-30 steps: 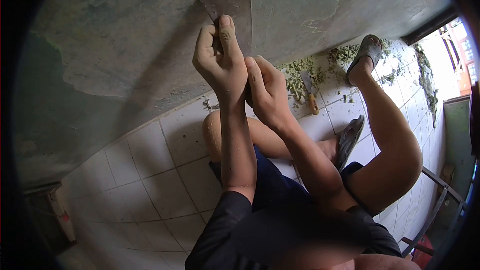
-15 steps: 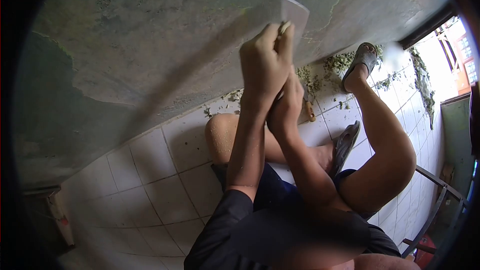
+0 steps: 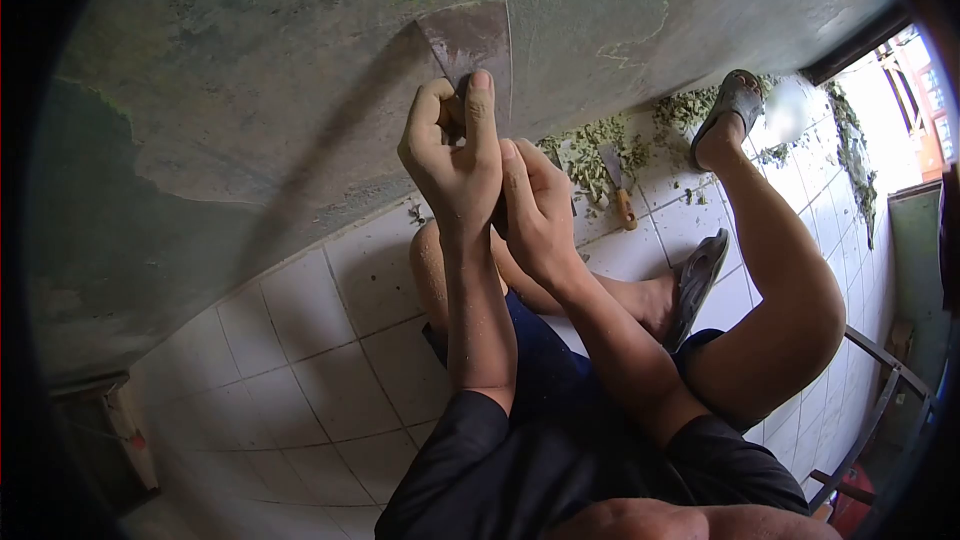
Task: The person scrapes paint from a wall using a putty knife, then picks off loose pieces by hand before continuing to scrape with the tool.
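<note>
A wide metal scraper blade (image 3: 472, 32) lies close to the worn green wall, and its lower part is hidden by my fingers. My left hand (image 3: 455, 160) is closed around the scraper near the blade, thumb pointing up along it. Just below and to the right, my right hand (image 3: 540, 215) is closed around the lower part of the same tool, with the handle mostly hidden. The two hands touch or nearly touch.
Another scraper (image 3: 625, 208) with a wooden handle rests on the white tiled floor (image 3: 320, 380) among greenish paint flakes (image 3: 595, 155). My sandalled feet are at the right, near a bright doorway. A metal frame (image 3: 885, 390) stands at the lower right.
Both hands and the scraper have moved left; the blade has turned to show its broad face. The floor scraper's blade is now visible.
</note>
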A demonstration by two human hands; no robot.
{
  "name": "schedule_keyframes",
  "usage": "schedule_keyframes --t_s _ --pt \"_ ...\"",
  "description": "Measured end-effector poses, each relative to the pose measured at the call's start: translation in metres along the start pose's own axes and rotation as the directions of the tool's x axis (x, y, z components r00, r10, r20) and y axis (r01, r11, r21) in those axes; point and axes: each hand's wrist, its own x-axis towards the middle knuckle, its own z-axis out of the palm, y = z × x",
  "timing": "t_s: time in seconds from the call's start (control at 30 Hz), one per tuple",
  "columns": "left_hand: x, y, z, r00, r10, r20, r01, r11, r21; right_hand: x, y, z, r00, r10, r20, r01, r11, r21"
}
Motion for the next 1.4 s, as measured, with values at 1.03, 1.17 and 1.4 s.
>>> schedule_keyframes --t_s 1.03,1.17,1.4 --pt "0.029 0.037 0.043 0.898 0.382 0.219 -0.381 0.923 -0.050 0.015 -0.004 0.014 0.872 -0.299 -0.388 0.375 0.917 0.137" --pt "0.008 0.015 0.035 0.989 0.105 0.108 -0.099 0.993 -0.061 0.009 0.012 -0.011 0.941 -0.272 -0.200 0.267 0.962 -0.052" --pt "-0.002 -0.004 -0.002 0.997 -0.056 -0.049 0.047 0.985 -0.166 -0.001 0.011 0.005 0.992 -0.106 -0.069 0.093 0.983 -0.159"
